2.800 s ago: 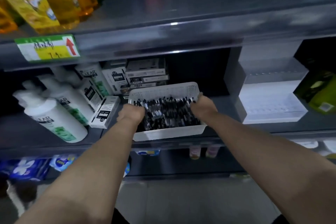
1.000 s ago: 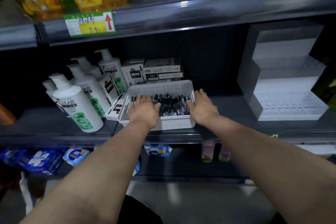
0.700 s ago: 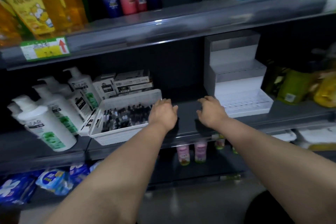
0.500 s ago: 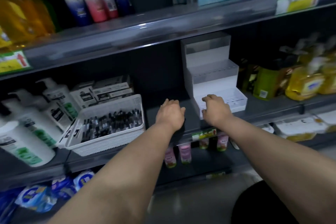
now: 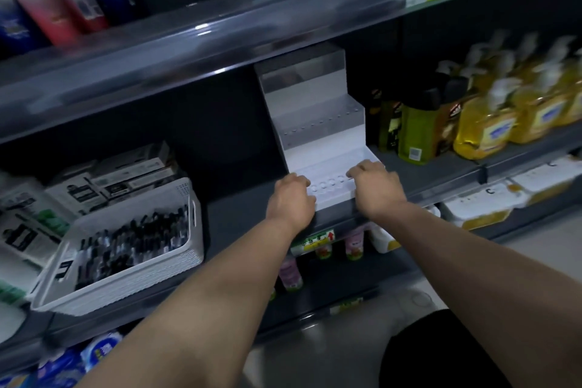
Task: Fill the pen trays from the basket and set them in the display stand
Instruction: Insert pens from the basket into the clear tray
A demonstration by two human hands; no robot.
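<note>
Head view. Both hands are on the bottom tray [image 5: 329, 189] of the white display stand [image 5: 315, 123], frame centre. The left hand [image 5: 291, 198] curls over its left end and the right hand [image 5: 376, 189] over its right end. Gripping both ends likely keeps it level while it slides out for filling. The tray holes that show are empty. The basket [image 5: 132, 280] sits lower left on the same shelf [image 5: 236, 214], well apart from the stand, probably parked within reach. Counts: one stand with three stepped tiers, one basket, two hands. The pens [image 5: 132, 239] are piled up, too many to count.

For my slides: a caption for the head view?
Left hand and right hand hold the bottom tray in the stand; basket sits left.
</note>
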